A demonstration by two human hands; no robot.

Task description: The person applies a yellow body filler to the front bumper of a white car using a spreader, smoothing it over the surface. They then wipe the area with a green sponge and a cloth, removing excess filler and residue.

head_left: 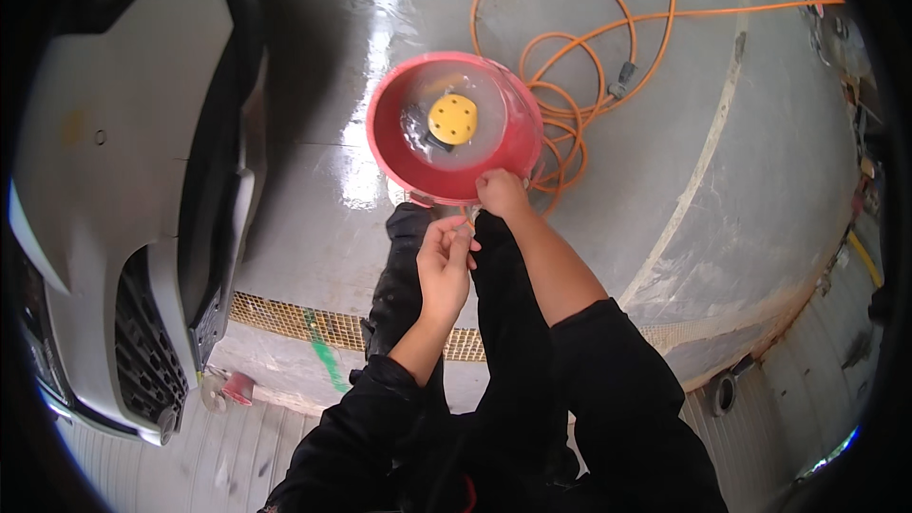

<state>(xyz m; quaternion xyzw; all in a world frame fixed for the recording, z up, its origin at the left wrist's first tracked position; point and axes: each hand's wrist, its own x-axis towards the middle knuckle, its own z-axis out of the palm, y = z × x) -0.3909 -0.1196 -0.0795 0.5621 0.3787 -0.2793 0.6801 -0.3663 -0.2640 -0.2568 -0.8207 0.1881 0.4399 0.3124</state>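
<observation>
A red plastic basin (388, 160) with cloudy water in it stands on the floor in front of my legs, tilted a little. My right hand (503, 193) is closed on its near right rim. Inside the basin is a round yellow pad (452, 119) with several dark holes, with a dark piece at its lower edge. My left hand (445, 264) hangs just short of the basin, between my knees. Its fingers are curled in toward the thumb. Whatever may be between those fingertips is too small to name.
An orange hose (570, 119) lies in loose coils behind and right of the basin, running off to the far right. A grey car front bumper (142, 142) fills the left side. Behind my feet runs a yellow floor grating (285, 320). A red cup-like object (238, 388) lies at lower left.
</observation>
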